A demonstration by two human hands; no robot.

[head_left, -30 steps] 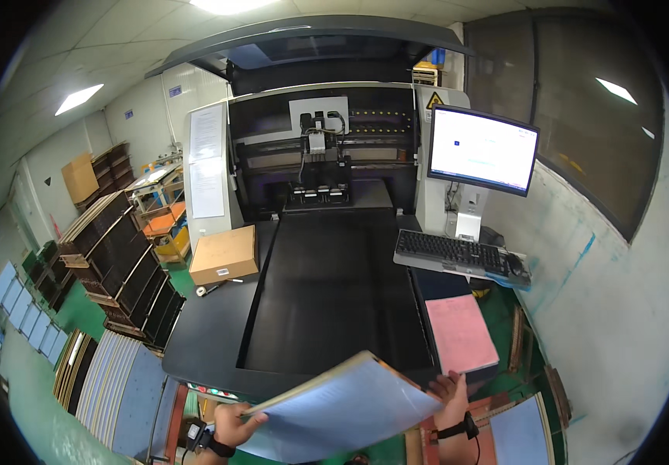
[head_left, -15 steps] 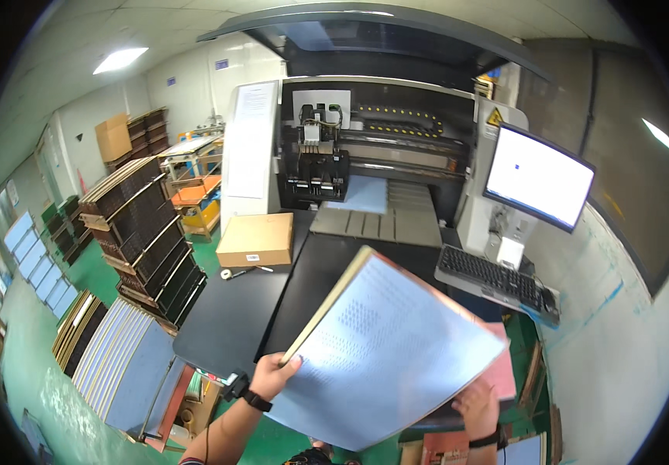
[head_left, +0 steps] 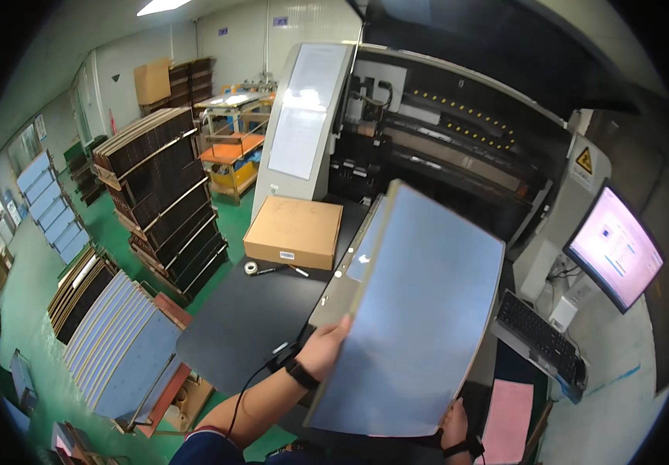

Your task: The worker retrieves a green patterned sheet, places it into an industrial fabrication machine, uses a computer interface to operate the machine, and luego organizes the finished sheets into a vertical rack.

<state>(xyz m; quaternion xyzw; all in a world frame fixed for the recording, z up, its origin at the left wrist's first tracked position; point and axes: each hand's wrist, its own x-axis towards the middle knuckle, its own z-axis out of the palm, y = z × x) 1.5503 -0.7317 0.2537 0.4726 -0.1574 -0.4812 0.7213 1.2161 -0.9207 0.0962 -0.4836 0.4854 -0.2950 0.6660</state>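
Observation:
A large, thin light-blue panel [head_left: 419, 310] with a pale, yellowish edge is held up tilted in front of me. My left hand [head_left: 326, 347] is closed on its left edge. My right hand [head_left: 454, 425] grips the lower right corner, its fingers partly hidden by the panel. Behind the panel, a strip of the machine's grey bed [head_left: 333, 308] shows, with a light-blue piece [head_left: 361, 258] on it, mostly covered. Beyond stands the large machine's black print carriage [head_left: 357, 170] on its rail.
A closed cardboard box [head_left: 292, 232], a tape roll [head_left: 251, 267] and a pen lie on the dark table [head_left: 233, 333]. To the right are a keyboard [head_left: 540, 333], a monitor [head_left: 617, 248] and a pink sheet [head_left: 509, 422]. Stacked panels [head_left: 129, 356] and tall racks [head_left: 164, 194] stand left.
The panel has swung more upright and moved right; its dotted marks no longer show. My right hand has closed on its lower corner. The view has turned left, and more grey bed shows beside the panel.

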